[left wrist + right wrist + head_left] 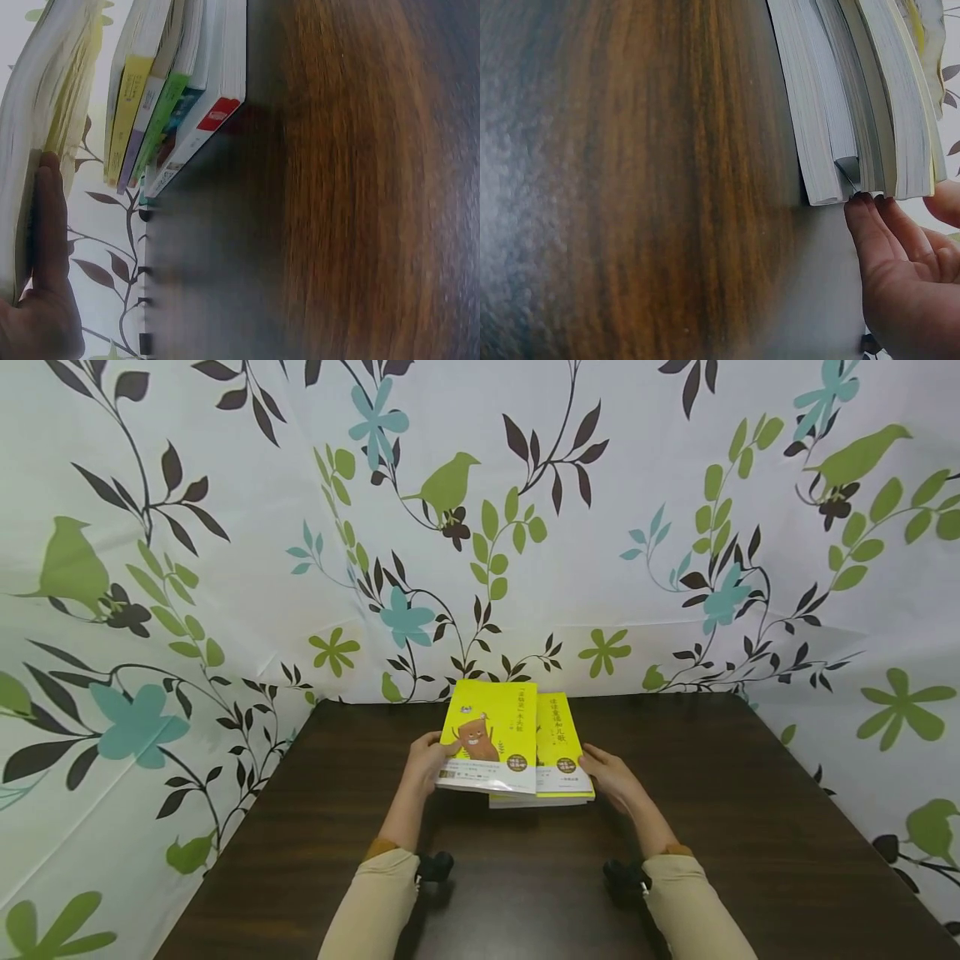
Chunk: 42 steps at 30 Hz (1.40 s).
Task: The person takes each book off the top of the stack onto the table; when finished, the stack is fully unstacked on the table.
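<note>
My left hand [425, 766] holds a yellow-covered book [491, 714] by its lower left side, thumb over the cover and fingers beneath. In the left wrist view this book [19, 135] is raised apart from the books below. Another yellow book [557, 727] tops the stack on the table and is partly covered by the held one. Several spines of the stack [161, 105] show, yellow, purple, green and white with red. My right hand [611, 777] touches the stack's right side, its fingertips [861, 199] against the book edges and its thumb by the top cover.
The stack rests on a dark wooden table [285, 860] near its far edge. A white cloth [247, 568] patterned with leaves, flowers and birds hangs behind and beside the table. Black wrist-worn devices [437, 866] sit at both wrists.
</note>
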Each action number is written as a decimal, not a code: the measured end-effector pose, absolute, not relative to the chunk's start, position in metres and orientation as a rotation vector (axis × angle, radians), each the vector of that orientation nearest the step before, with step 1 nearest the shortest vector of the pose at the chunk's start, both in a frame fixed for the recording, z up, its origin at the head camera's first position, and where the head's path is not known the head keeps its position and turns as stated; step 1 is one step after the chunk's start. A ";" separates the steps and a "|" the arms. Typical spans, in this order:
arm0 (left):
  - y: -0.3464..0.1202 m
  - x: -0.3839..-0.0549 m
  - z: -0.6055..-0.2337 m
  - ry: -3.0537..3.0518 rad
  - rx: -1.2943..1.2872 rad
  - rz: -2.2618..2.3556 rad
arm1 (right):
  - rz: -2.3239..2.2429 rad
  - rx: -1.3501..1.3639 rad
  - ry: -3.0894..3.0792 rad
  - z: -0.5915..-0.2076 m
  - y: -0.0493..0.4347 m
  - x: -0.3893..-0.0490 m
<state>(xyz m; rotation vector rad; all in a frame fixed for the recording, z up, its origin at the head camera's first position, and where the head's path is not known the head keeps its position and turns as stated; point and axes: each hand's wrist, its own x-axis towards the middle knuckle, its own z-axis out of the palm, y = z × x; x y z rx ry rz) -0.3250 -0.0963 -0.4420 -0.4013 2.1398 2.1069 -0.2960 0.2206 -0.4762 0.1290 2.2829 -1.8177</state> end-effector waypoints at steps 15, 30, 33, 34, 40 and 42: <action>-0.122 -0.326 -0.449 2.165 -0.438 2.089 | -1.848 0.183 2.315 -0.477 0.218 -0.296; -0.142 -0.325 -0.455 2.159 -0.488 2.082 | -1.828 0.200 2.329 -0.479 0.218 -0.297; -0.145 -0.325 -0.455 2.155 -0.495 2.089 | -1.819 0.188 2.332 -0.479 0.218 -0.297; -0.147 -0.326 -0.455 2.154 -0.493 2.091 | -1.813 0.183 2.334 -0.479 0.218 -0.297; -0.154 -0.326 -0.454 2.151 -0.511 2.080 | -1.809 0.187 2.337 -0.479 0.219 -0.298; -0.157 -0.325 -0.455 2.153 -0.518 2.080 | -1.801 0.192 2.338 -0.479 0.219 -0.298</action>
